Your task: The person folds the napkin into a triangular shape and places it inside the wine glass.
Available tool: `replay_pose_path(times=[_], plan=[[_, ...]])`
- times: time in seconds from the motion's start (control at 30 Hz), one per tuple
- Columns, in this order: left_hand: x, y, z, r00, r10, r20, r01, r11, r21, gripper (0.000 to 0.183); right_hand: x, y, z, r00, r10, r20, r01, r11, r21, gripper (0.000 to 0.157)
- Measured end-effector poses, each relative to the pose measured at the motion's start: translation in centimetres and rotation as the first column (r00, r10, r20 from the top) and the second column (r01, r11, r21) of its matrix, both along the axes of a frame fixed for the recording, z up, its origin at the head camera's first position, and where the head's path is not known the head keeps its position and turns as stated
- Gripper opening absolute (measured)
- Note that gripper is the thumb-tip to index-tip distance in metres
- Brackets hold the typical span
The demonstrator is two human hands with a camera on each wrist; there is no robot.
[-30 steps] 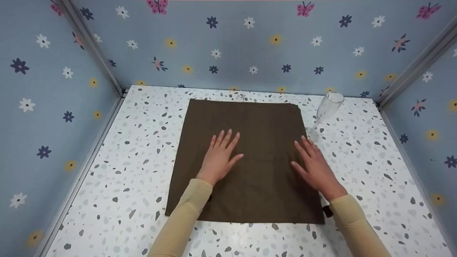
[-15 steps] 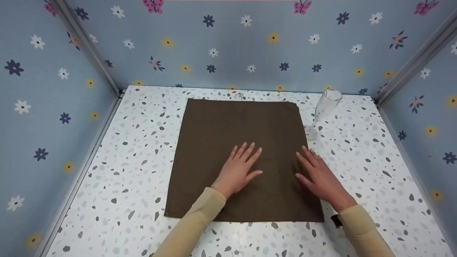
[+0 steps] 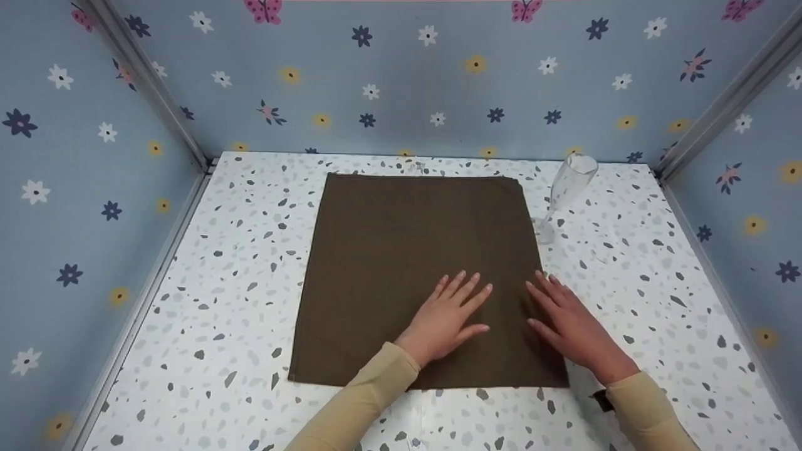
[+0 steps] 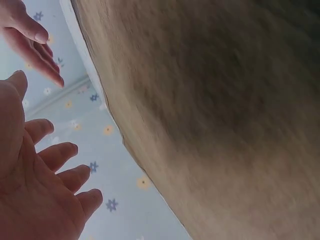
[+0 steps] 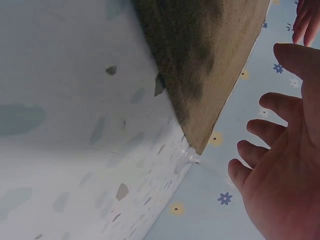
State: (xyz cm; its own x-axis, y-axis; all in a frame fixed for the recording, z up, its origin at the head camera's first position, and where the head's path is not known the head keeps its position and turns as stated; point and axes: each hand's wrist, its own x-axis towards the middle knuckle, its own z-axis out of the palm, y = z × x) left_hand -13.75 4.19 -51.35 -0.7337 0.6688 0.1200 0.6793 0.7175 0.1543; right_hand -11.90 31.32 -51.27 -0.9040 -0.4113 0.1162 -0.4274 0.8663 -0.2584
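Note:
A brown cloth [image 3: 388,250], roughly square, lies flat on the speckled table. My left hand [image 3: 445,322] is over its lower right part, palm down with fingers spread. Over the cloth's right edge is my right hand [image 3: 573,326], its fingers also straight and apart. Neither hand holds anything. In the left wrist view a gap shows between the left hand [image 4: 45,175] and the cloth [image 4: 225,150]. The right wrist view likewise has the right hand [image 5: 275,145] apart from the cloth [image 5: 200,65].
A clear champagne flute [image 3: 567,188] stands beside the cloth's upper right edge, beyond my right hand. The white speckled table [image 3: 225,282] is bounded by blue flowered panels [image 3: 401,81] at the back and both sides, with metal posts at the corners.
My left hand has moved right and nearer to me across the cloth, closer to the right hand. The right hand has drawn slightly back toward me. Cloth and flute stay in place.

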Motion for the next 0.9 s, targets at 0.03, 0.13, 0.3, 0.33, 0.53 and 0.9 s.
replay_pose_path(times=[0.03, 0.13, 0.3, 0.33, 0.53, 0.9], plan=[[0.2, 0.3, 0.0, 1.000, -0.011, 0.002, 0.011, 1.000, -0.004, 0.067, 0.1, 0.1, -0.1, 1.000, 0.005, 0.003, -0.005, 1.000, 0.002, 0.063], [0.8, 1.2, -0.2, 0.998, -0.055, 0.028, 0.055, 0.998, -0.010, 0.065, 0.5, 0.3, -0.3, 1.000, 0.004, 0.023, -0.004, 1.000, -0.001, 0.063], [1.8, 2.2, -0.6, 0.988, -0.128, 0.084, 0.131, 0.991, -0.037, 0.063, 1.2, 0.7, -0.8, 0.998, -0.001, 0.056, 0.001, 1.000, -0.011, 0.062], [1.9, 2.3, -0.7, 0.986, -0.136, 0.096, 0.141, 0.989, -0.045, 0.063, 1.3, 0.7, -1.0, 0.998, 0.000, 0.058, 0.000, 1.000, -0.011, 0.061], [2.8, 3.1, -1.3, 0.976, -0.168, 0.140, 0.183, 0.978, -0.099, 0.063, 2.1, 0.9, -1.6, 0.997, -0.001, 0.074, 0.000, 1.000, 0.007, 0.060], [4.1, 4.3, -1.8, 0.956, -0.232, 0.180, 0.259, 0.954, -0.149, 0.064, 2.6, 1.1, -2.0, 0.988, 0.032, 0.153, -0.034, 0.999, 0.006, 0.058]])
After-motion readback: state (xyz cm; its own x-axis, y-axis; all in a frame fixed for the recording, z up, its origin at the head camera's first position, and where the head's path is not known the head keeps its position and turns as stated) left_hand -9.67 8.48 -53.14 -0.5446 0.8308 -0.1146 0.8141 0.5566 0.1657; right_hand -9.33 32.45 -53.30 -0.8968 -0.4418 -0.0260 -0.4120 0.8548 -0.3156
